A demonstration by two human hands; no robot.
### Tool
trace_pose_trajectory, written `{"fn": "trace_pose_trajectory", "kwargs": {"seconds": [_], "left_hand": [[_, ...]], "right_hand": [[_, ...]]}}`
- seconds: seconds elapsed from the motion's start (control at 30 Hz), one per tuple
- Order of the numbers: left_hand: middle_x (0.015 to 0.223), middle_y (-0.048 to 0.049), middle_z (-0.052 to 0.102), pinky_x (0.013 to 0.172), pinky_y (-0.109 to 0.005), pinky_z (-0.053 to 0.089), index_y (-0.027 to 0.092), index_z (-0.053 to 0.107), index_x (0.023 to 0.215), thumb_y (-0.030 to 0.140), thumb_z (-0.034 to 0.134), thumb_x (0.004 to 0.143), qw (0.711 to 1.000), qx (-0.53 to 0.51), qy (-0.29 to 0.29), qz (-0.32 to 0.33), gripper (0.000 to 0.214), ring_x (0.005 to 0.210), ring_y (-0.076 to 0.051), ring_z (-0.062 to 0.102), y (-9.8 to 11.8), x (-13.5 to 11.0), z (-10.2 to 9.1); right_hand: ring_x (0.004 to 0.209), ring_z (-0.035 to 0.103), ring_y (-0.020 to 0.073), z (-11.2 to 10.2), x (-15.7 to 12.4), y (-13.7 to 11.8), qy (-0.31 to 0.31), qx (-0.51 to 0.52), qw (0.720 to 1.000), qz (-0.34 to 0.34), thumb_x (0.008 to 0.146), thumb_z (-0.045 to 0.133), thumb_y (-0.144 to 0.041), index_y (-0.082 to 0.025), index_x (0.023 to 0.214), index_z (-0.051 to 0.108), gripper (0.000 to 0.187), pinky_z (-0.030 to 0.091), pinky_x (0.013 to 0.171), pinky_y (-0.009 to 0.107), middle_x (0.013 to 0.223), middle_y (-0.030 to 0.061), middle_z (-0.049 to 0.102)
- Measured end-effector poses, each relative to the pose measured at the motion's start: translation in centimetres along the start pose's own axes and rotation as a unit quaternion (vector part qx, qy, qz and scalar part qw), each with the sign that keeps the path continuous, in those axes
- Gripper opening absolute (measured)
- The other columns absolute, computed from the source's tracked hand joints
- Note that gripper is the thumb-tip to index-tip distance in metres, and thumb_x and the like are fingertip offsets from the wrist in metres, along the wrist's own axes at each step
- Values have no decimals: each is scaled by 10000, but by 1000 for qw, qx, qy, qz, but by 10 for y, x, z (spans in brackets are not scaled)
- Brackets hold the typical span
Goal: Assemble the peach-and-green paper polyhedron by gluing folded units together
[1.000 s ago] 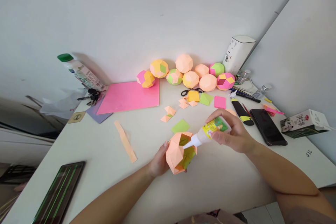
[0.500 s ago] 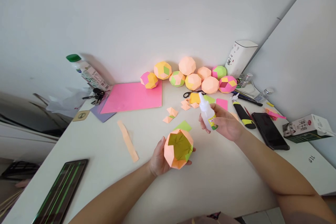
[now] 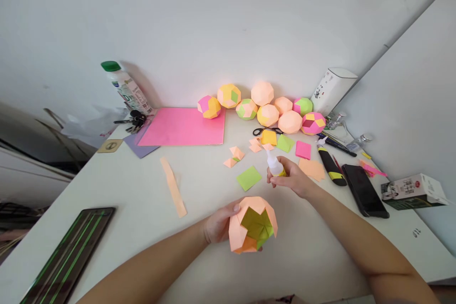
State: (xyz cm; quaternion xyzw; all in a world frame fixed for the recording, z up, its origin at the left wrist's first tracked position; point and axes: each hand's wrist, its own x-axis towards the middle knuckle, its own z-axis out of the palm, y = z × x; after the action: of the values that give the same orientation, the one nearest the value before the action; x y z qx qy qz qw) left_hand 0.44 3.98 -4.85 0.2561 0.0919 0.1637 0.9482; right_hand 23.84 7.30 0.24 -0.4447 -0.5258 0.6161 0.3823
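My left hand (image 3: 221, 223) is closed round the left side of a hollow paper ball (image 3: 238, 228), peach outside with green and orange showing through its open top. Its thumb lies on the rim, and most of the other fingers are hidden behind the ball. Up and to the right, my right hand (image 3: 290, 176) grips a white glue bottle (image 3: 275, 164) by its body, nozzle pointing up and apart from the ball. A green paper square (image 3: 249, 178) lies on the table between the hands. Small folded peach pieces (image 3: 235, 154) lie just beyond it.
Several finished paper balls (image 3: 262, 93) line the wall, one on a pink sheet (image 3: 185, 126). Scissors (image 3: 267, 131) and sticky-note squares (image 3: 303, 149) lie before them. At right are a utility knife (image 3: 332, 166), a phone (image 3: 365, 190) and a carton (image 3: 413, 191). A peach strip (image 3: 173, 187) lies left.
The paper ball in my left hand has come nearer and to the right. My right hand's grip now covers more of the glue bottle. The whole view has shifted slightly.
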Motion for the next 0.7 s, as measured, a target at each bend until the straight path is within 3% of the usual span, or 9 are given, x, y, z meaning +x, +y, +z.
{"fn": "trace_pose_trajectory", "kwargs": {"seconds": [0.13,0.37,0.5,0.7], "left_hand": [[1041,-171,670,776,-506,486,147,601,1138,527,620,768,1000,14,-7,5,531,913,-318,643,0,1,2],[1044,-179,677,822,-482,476,124,626,1131,539,579,795,998,-9,32,62,536,936,-312,643,4,6,3],[1033,-187,685,830,-448,465,104,623,1141,548,511,830,993,-16,59,101,554,918,-308,654,7,8,1],[1044,-177,681,819,-402,460,107,616,1149,535,459,866,989,-10,80,124,537,916,-291,649,13,6,-1]], "right_hand": [[638,535,130,4,11,10,64,-142,988,-1,678,712,-277,-202,856,455,321,447,572,270,717,-44,553],[763,545,158,20,78,5,135,-221,964,-54,677,642,-289,-186,856,549,226,453,672,293,864,8,593],[724,517,170,33,109,12,156,-264,951,-51,603,662,-226,-188,774,559,203,408,656,289,734,-19,576],[709,503,163,35,112,16,161,-257,952,-41,584,666,-212,-188,727,547,187,393,653,280,705,-27,556]]}}
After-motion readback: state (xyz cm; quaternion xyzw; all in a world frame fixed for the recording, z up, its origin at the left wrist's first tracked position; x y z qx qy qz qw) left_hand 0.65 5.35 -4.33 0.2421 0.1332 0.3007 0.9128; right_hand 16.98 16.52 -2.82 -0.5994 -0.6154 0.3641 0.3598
